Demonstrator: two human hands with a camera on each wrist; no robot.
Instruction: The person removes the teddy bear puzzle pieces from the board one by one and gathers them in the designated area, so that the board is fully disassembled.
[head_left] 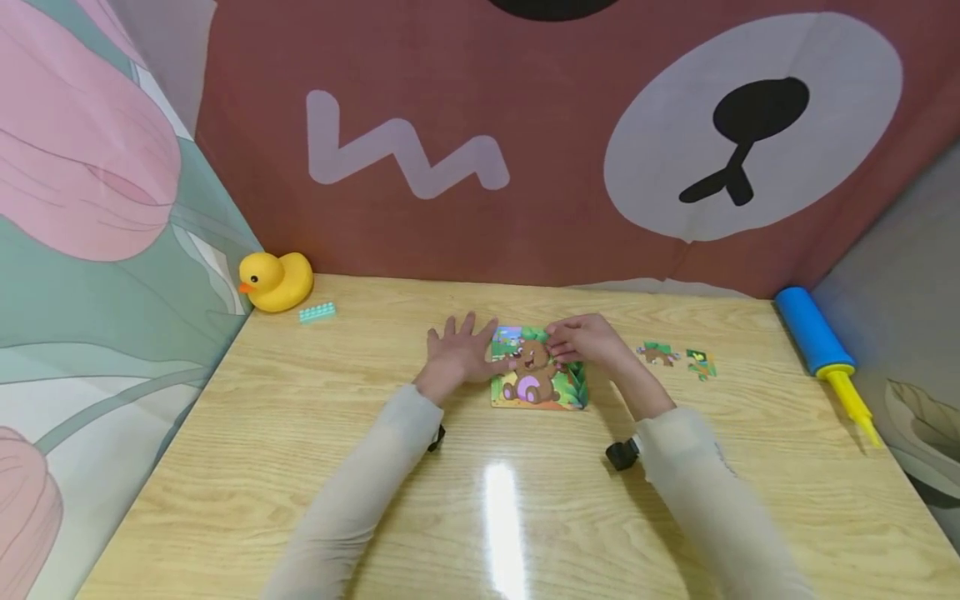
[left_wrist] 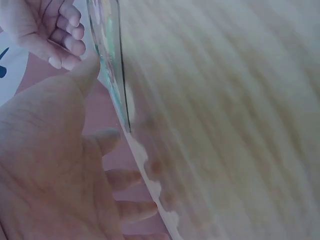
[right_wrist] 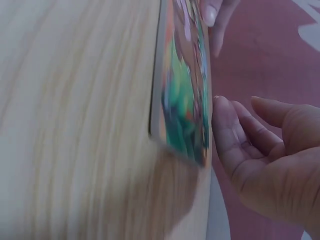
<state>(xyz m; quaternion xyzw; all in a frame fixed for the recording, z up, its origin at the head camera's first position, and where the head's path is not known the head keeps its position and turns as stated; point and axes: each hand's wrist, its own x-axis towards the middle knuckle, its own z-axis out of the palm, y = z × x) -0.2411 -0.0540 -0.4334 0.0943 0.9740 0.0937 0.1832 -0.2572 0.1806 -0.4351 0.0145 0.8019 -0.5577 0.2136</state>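
Note:
A small jigsaw puzzle (head_left: 529, 389) with a brown bear picture lies flat on the wooden table. My left hand (head_left: 463, 354) is at its left side, fingers spread wide, with the thumb reaching over the picture. Over the upper right part of the puzzle is my right hand (head_left: 588, 338), its fingertips right at the picture. In the right wrist view, the fingers (right_wrist: 227, 125) of that hand are slightly bent at the board and the thumb stands apart, with nothing between them. Two loose puzzle pieces, one brown and green (head_left: 658, 354) and one mostly green and orange (head_left: 701, 363), lie to the right.
A yellow rubber duck (head_left: 277, 282) and a turquoise studded toy brick (head_left: 317, 312) stand at the back left. A blue and yellow toy pump (head_left: 817, 333) lies along the right edge. A brown fabric wall (head_left: 555, 225) with a bear face borders the table's back.

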